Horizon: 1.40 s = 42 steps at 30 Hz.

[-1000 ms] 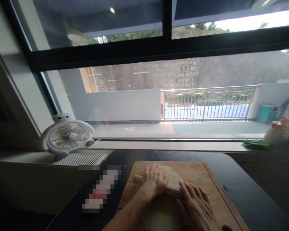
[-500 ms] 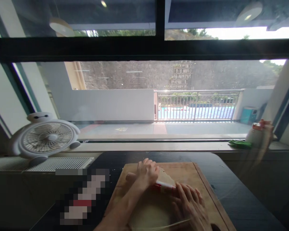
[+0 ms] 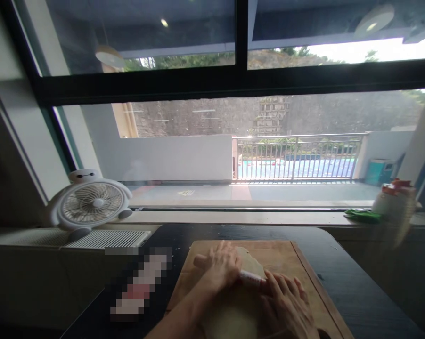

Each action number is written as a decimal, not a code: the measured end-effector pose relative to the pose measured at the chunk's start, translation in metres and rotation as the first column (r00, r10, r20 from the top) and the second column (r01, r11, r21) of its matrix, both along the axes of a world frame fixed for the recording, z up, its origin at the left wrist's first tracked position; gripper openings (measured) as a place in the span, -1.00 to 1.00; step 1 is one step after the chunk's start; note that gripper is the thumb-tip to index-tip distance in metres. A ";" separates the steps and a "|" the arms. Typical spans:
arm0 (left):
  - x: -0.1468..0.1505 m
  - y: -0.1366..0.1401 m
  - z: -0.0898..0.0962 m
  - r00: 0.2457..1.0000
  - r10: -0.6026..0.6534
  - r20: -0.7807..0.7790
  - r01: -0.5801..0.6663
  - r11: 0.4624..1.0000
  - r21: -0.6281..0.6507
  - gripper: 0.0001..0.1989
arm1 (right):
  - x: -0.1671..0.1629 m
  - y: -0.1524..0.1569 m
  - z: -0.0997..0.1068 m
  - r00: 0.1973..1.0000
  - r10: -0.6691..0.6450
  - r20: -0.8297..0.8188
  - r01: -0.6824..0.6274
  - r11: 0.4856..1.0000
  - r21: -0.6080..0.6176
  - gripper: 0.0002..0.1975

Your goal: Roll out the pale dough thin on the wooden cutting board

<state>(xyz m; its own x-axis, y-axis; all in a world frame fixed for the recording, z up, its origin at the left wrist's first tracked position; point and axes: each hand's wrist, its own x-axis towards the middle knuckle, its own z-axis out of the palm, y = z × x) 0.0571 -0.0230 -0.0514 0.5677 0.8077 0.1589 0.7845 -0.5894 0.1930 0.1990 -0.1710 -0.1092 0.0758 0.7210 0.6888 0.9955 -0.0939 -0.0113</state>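
A wooden rolling pin [image 3: 251, 278] with a white and red label lies across a thin, pale sheet of dough [image 3: 230, 315] on a wooden board [image 3: 278, 252]. My left hand [image 3: 222, 263] is closed over the pin's left part, and its bare tip sticks out past the fingers. Over the right part rests my right hand [image 3: 290, 296], its fingers bent down around the pin. Between the two hands the label shows. Dough extends beyond the pin on the far side and towards me; the right end of the pin is hidden.
The board sits on a dark table [image 3: 343, 263]. To its left lies a pixelated item [image 3: 142, 287]. A white fan [image 3: 97, 202] stands at the left by the window. On the sill at right are a green cloth [image 3: 363, 215] and a whitish container with a reddish top [image 3: 392, 200].
The pin has turned under my hands, so more of its label's white, red-marked face shows. Both hands stay on it. My view has shifted, carrying the scene to the right.
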 end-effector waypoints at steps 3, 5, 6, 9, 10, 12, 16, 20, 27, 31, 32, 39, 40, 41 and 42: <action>0.023 0.030 0.005 0.999 -0.008 -0.043 0.004 0.996 -0.087 -0.53 | 0.010 0.007 0.001 0.999 -0.022 -0.031 0.022 1.000 -0.005 -0.58; 0.036 0.045 0.006 0.999 -0.003 -0.047 -0.001 0.996 -0.091 -0.58 | 0.017 0.011 -0.001 0.999 -0.032 -0.044 0.032 0.999 -0.014 -0.59; 0.041 0.050 0.006 0.999 0.005 -0.044 -0.009 0.996 -0.086 -0.62 | 0.019 0.012 -0.002 0.998 -0.037 -0.050 0.036 0.999 -0.021 -0.60; 0.048 0.056 0.006 1.000 0.022 -0.018 -0.023 0.998 -0.057 -0.67 | 0.023 0.013 -0.007 0.998 -0.035 -0.050 0.034 0.999 -0.024 -0.60; 0.047 0.054 0.007 1.000 0.020 -0.002 -0.020 0.999 -0.035 -0.68 | 0.022 0.013 -0.009 0.998 -0.032 -0.045 0.031 0.999 -0.013 -0.60; 0.042 0.047 0.008 1.000 0.009 0.028 -0.010 1.000 0.014 -0.69 | 0.021 0.013 -0.014 0.999 -0.034 -0.035 0.035 0.999 0.033 -0.60; 0.014 0.017 0.006 0.997 -0.050 0.050 0.046 0.995 0.086 -0.65 | 0.017 0.009 -0.023 1.000 -0.024 -0.002 0.024 0.987 0.160 -0.65; -0.027 -0.016 -0.005 0.986 -0.145 0.082 0.131 0.979 0.153 -0.57 | 0.018 -0.002 -0.019 0.994 0.062 0.085 -0.075 0.985 0.157 -0.72; -0.045 -0.014 0.004 0.982 -0.189 -0.008 0.189 0.980 0.061 -0.52 | 0.013 -0.017 0.002 0.990 0.137 0.031 -0.139 0.986 0.094 -0.73; -0.011 0.025 0.012 0.988 -0.136 -0.077 0.136 0.991 -0.009 -0.56 | 0.012 -0.012 -0.009 0.989 0.118 -0.093 -0.101 0.979 0.175 -0.72; -0.001 0.035 0.012 0.988 -0.121 -0.095 0.119 0.992 -0.028 -0.56 | 0.012 -0.010 -0.013 0.986 0.109 -0.123 -0.084 0.978 0.193 -0.72; 0.040 0.063 0.010 0.988 -0.028 -0.152 0.017 0.997 -0.071 -0.58 | 0.024 -0.010 -0.018 0.992 0.127 -0.011 -0.124 0.979 0.160 -0.72; 0.038 0.061 0.010 0.989 -0.026 -0.145 0.017 0.998 -0.061 -0.58 | 0.026 -0.011 -0.015 0.989 0.148 0.031 -0.151 0.980 0.133 -0.70; 0.034 0.059 0.010 0.991 -0.025 -0.134 0.018 0.999 -0.046 -0.59 | 0.028 -0.013 -0.013 0.985 0.161 0.060 -0.167 0.980 0.106 -0.68; 0.028 0.055 0.010 0.992 -0.023 -0.121 0.019 0.999 -0.030 -0.60 | 0.029 -0.014 -0.011 0.984 0.162 0.075 -0.169 0.981 0.092 -0.67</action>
